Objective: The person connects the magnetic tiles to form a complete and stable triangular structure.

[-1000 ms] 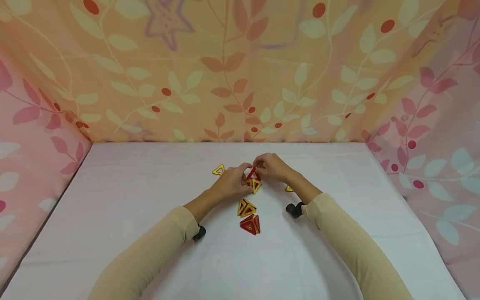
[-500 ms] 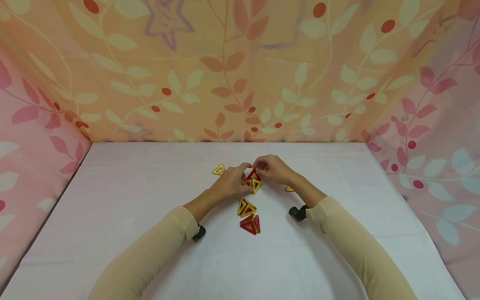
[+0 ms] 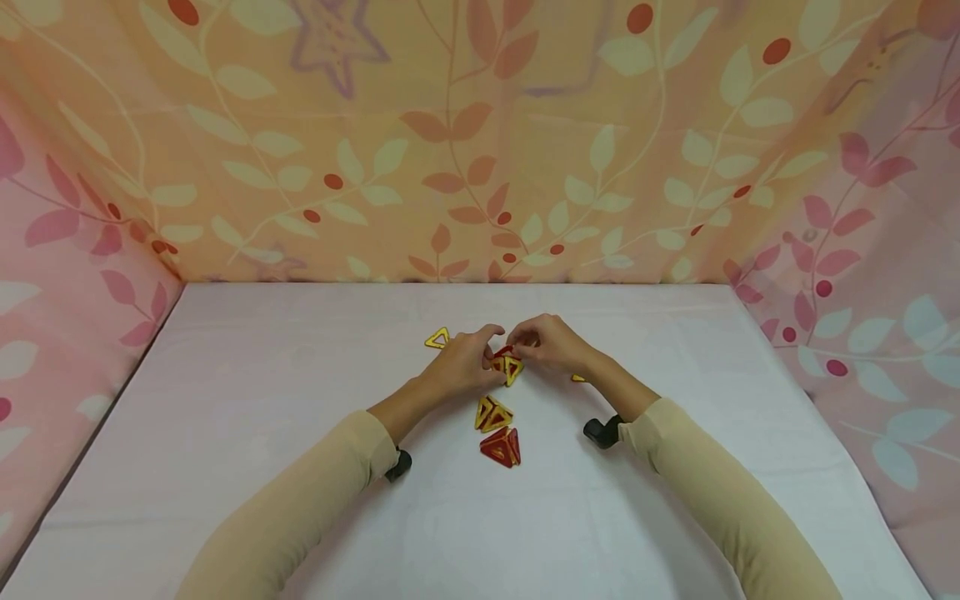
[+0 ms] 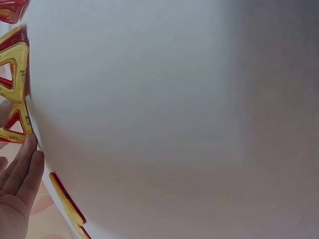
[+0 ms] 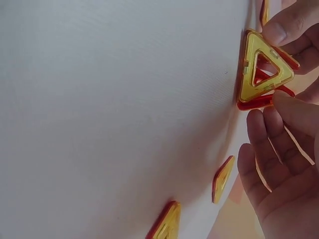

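On the table [image 3: 285, 358], the person's left hand [image 3: 463, 367] grips a red-and-yellow triangle cluster [image 5: 263, 85] between thumb and fingers; the right hand's [image 3: 553, 343] grip pinches its red edge. Fingers hide part of it overhead, the left wrist view crops it, and the right arm half-covers a yellow triangle [image 3: 578, 378].

Toward the far edge of the tabletop [image 3: 480, 542], a cluster of triangles [image 3: 513, 371] is partly covered by the left hand [image 3: 465, 362] and the right hand [image 3: 550, 342]. Nearer the right edge, a yellow triangle [image 3: 578, 378] is partly hidden by the right forearm [image 3: 622, 387]. The tabletop's near corners and both sleeves [image 3: 300, 492] are cut off.
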`<state>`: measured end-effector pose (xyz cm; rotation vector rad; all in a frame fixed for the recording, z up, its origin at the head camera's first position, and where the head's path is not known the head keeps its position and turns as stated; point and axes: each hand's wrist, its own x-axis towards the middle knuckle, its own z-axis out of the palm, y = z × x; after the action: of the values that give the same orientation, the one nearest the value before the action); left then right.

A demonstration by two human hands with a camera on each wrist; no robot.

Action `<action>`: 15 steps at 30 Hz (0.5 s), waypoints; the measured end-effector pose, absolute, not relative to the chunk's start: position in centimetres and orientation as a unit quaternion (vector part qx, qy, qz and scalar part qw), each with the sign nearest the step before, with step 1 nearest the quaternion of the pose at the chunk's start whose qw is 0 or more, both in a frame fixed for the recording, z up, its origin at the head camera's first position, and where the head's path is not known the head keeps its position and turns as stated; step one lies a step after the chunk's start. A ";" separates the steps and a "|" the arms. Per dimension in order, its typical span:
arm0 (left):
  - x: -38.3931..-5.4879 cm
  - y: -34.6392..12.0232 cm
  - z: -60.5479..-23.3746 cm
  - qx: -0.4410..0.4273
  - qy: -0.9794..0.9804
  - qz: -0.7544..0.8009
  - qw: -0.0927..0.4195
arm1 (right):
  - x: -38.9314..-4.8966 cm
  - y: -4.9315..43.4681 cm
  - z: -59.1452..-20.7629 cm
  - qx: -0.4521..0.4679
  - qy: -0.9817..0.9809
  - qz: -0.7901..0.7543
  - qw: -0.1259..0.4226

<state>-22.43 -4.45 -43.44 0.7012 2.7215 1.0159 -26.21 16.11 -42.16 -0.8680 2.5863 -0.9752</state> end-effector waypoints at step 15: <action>-22.3 -4.4 -43.2 0.233 0.907 0.342 0.073 | -25.9 16.4 -42.4 -0.309 0.874 -0.357 0.115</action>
<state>-22.31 -4.44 -43.25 0.7005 2.7250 1.0261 -25.89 16.35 -42.44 -0.9062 2.5617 -1.0449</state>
